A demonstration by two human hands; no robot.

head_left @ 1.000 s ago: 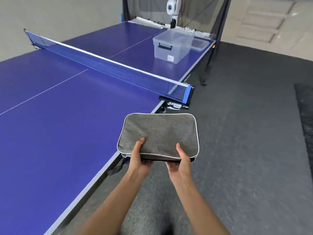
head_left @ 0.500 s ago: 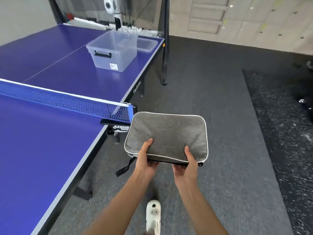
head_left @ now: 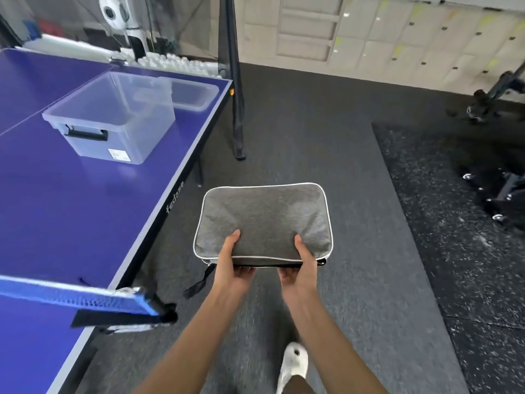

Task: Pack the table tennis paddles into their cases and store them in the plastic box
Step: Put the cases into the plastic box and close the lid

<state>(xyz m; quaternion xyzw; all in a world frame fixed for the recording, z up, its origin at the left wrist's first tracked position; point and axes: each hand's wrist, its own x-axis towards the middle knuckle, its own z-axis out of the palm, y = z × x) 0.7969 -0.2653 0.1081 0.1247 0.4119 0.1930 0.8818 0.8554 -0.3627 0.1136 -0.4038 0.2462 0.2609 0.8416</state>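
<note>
The grey paddle case is a flat, soft rectangle with rounded corners, its top a heathered woven fabric edged all round in thin white piping. Its near side shows a dark band, and a black strap dangles from the near left corner. The case is held level in the air over the floor, just beside the long edge of the table and clear of it.

Both hands grip its near edge, apart from each other: the left hand and the right hand each lay a thumb on the fabric top with the fingers curled underneath.

To the left lies the table tennis table, a smooth, matte blue top with a dark rim. On it, further away, stands the clear plastic box, open-topped, straight-walled and translucent, with a black handle on its near end and a small label below. Its lid lies behind it. The blue mesh net crosses the near part of the table. The floor is dark, speckled rubber matting. A white shoe shows below.
</note>
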